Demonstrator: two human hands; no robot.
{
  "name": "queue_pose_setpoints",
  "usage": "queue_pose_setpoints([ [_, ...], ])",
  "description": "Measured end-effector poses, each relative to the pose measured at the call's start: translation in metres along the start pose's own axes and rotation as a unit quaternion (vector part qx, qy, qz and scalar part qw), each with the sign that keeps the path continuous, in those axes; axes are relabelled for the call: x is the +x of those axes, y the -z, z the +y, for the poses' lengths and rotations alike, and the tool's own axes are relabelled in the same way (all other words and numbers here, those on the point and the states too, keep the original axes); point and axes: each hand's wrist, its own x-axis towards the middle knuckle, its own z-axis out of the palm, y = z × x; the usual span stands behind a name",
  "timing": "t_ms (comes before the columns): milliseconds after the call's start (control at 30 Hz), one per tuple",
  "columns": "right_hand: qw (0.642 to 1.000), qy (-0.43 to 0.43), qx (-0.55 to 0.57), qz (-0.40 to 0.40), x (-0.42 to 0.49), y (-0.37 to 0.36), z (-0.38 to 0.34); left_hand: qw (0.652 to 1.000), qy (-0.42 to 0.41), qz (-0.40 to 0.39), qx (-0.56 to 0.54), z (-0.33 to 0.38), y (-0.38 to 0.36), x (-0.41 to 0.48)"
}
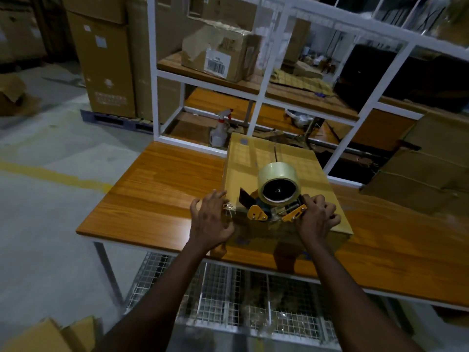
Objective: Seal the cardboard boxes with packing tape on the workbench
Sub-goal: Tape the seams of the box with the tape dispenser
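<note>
A closed cardboard box (269, 158) lies on the wooden workbench (162, 184), its long side running away from me. A tape dispenser (276, 199) with a roll of clear packing tape and yellow side plates stands on the box's near end. My right hand (317, 217) grips the dispenser's handle from the right. My left hand (210, 219) rests with spread, bent fingers on the box's near left corner, touching its edge. A seam runs down the middle of the box's top at the far end.
A white metal rack (264, 80) with wooden shelves stands behind the bench, holding a labelled carton (220, 54) and a spray bottle (219, 130). More cardboard boxes (426, 161) lie at the right. A wire mesh shelf (228, 295) runs under the bench. Tall cartons stand on a pallet (116, 120).
</note>
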Motion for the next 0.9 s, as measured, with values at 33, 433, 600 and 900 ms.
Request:
queue_pose_setpoints([
  [33, 1.0, 0.002, 0.0, 0.001, 0.0, 0.0, 0.001, 0.999, -0.018, -0.021, 0.016, 0.003, 0.002, -0.001],
  [433, 1.0, 0.003, 0.023, 0.019, 0.013, -0.001, 0.06, 0.968, 0.008, -0.151, 0.199, 0.02, 0.008, -0.011],
  [600, 1.0, 0.007, 0.023, 0.007, 0.022, 0.0, 0.082, 0.957, 0.082, -0.176, 0.214, 0.063, 0.016, 0.012],
  [900, 0.999, 0.014, 0.037, -0.01, 0.022, 0.005, 0.086, 0.937, 0.03, -0.269, 0.219, 0.109, -0.009, 0.013],
])
